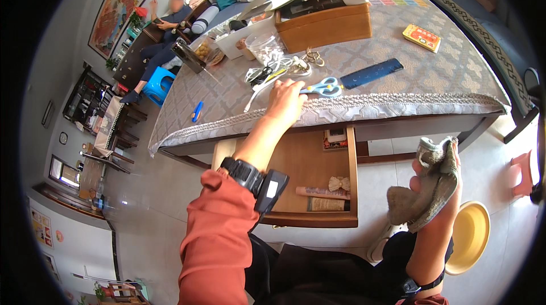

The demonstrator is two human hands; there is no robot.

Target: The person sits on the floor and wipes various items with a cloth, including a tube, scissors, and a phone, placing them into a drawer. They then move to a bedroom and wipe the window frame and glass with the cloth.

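My left hand (286, 101) is at the table's front edge. Its fingers close around the blade end of light-blue scissors (325, 87), whose handles point right; the blades are mostly hidden. Away from the table on the right, my right hand (455, 168) holds a crumpled grey-brown cloth (426, 190). A dark-blue ruler (372, 73) lies right of the scissors. Just beyond my left hand are bundled white cables (279, 68) and a black cable (261, 75). Below my left forearm, an open wooden drawer (294, 164) contains tubes (327, 204), a bow-shaped item (339, 184) and a small box (335, 139).
On the cloth-covered table (452, 70) stand a wooden box (326, 28), a clear tub (264, 47) and a dark bottle (187, 55). A blue-and-orange tool (197, 112) lies left. A yellow basin (469, 236) is on the floor. Beyond, a person (164, 32) sits near a blue stool (158, 85).
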